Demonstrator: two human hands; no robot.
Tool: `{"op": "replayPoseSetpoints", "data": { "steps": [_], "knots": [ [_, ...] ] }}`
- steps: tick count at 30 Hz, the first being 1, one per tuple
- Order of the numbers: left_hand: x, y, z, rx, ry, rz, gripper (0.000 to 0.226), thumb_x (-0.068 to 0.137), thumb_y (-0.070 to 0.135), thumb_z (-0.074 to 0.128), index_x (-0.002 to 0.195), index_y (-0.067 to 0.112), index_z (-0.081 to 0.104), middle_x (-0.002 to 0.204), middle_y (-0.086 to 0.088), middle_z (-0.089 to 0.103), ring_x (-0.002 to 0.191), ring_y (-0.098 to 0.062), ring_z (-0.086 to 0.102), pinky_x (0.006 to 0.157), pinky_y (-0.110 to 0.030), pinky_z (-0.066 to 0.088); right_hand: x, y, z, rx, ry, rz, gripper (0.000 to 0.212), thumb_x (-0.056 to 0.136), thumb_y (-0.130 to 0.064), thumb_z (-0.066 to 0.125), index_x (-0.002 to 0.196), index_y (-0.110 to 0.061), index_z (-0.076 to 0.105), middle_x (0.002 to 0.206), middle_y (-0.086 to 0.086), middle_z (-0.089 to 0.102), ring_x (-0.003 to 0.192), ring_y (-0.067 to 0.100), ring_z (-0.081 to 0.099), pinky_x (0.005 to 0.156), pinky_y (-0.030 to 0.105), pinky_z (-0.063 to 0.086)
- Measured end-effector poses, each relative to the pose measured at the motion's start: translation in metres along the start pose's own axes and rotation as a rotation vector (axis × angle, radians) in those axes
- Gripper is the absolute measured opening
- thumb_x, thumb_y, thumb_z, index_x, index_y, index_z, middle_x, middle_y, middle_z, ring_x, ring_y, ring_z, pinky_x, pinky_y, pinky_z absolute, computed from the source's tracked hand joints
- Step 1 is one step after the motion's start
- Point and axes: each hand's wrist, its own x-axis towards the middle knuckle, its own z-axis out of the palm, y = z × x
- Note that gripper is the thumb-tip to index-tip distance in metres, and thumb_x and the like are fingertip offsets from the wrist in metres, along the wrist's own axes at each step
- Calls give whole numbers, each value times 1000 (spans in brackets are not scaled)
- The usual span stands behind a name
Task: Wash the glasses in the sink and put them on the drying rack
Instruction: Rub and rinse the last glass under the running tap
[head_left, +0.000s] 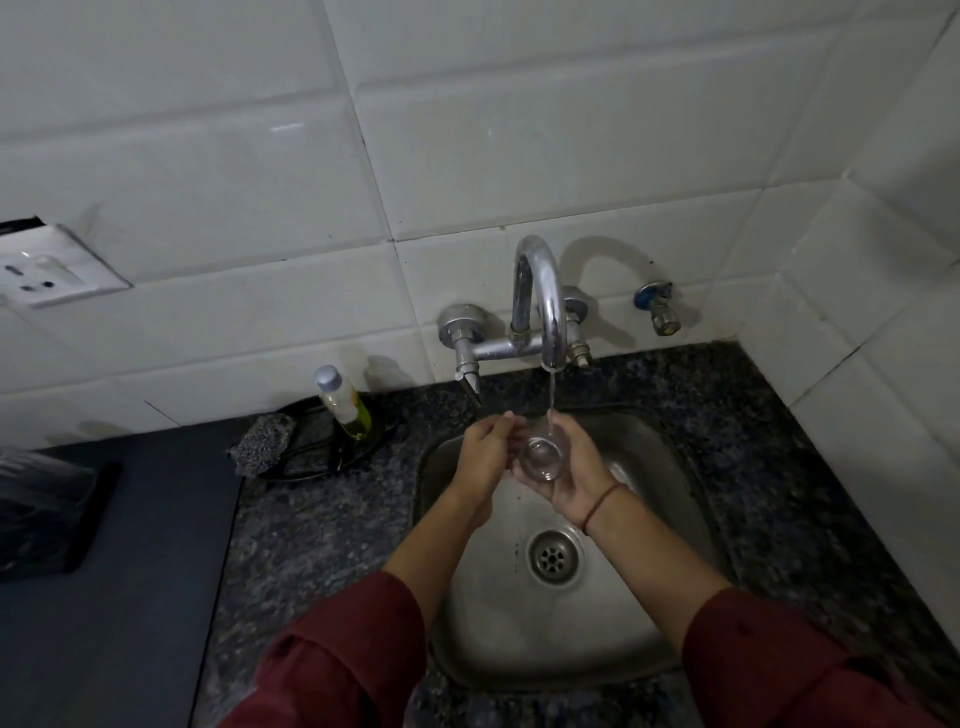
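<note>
fingers (563, 423) of right hand (569, 467) curled around clear glass (540, 454), cupping from below and the side. left hand (483, 457) closed on the glass rim from the other side. glass held tilted over steel sink (649, 467), under thin water stream (551, 392) from chrome tap (540, 291). soap bottle (345, 402) and scrubber (262, 444) at left on granite counter (311, 519).

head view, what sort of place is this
Most likely a home kitchen sink corner. A steel sink is set into a speckled stone counter, a chrome tap runs from a white tiled wall, and a scrubber and a bottle sit beside it.
</note>
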Motion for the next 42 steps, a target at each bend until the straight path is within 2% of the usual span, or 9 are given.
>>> {"op": "replayPoseSetpoints", "data": {
  "steps": [6,10,16,19,23,29,32,39,42],
  "knots": [
    [0,2,-8,159,251,148,7,104,17,55,100,13,58,95,-11,69,88,-27,67,76,-40,54,-10,10,5,-519,317,-429,56,68,-42,85,112,-27,54,108,3,70,90,22,71,80,42,60],
    [-3,10,-12,275,406,340,26,102,13,58,123,8,44,86,1,56,76,-11,55,69,-25,43,-25,23,-1,-887,187,-722,70,57,-21,89,105,-31,41,94,-7,66,82,9,67,71,31,56],
    [-2,15,-15,330,348,423,55,103,13,56,152,7,33,85,1,55,74,-6,55,65,-8,45,-30,19,-4,-896,279,-884,70,61,-9,87,108,-28,39,87,-13,65,79,0,65,64,13,47],
    [-3,14,-15,341,310,447,52,104,13,55,151,11,35,84,-1,57,73,-6,54,63,-7,45,-32,24,-6,-1013,98,-909,69,62,-8,88,109,-26,40,91,-12,68,83,-3,67,66,12,51],
    [-4,11,-13,368,298,475,45,103,11,55,146,14,42,94,-17,62,77,-13,56,64,-11,45,-33,22,-6,-846,293,-925,69,63,-6,86,111,-25,41,89,-11,66,81,1,66,69,17,53],
    [-1,9,-17,377,279,468,37,103,16,54,139,22,45,94,-16,63,87,-30,63,78,-46,56,-33,21,-11,-914,176,-907,69,64,-5,87,111,-25,41,93,-7,68,83,2,68,69,17,55],
    [-2,6,-18,386,272,463,42,104,17,53,145,23,44,94,-15,63,84,-27,62,73,-42,55,-34,20,-11,-817,378,-876,71,64,-5,87,112,-27,39,95,-4,65,83,7,66,69,21,54],
    [0,3,-16,458,287,517,33,102,13,53,135,16,51,90,-13,60,81,-22,57,72,-32,46,-36,23,-12,-811,275,-795,63,65,-6,85,110,-21,43,89,-5,64,76,2,63,64,10,47],
    [-2,7,-15,548,267,553,39,103,11,52,141,16,48,96,-11,56,85,-17,52,75,-27,47,-31,10,-10,-686,311,-574,63,63,-9,88,109,-15,46,95,2,63,82,12,63,71,28,54]
  ]
}}
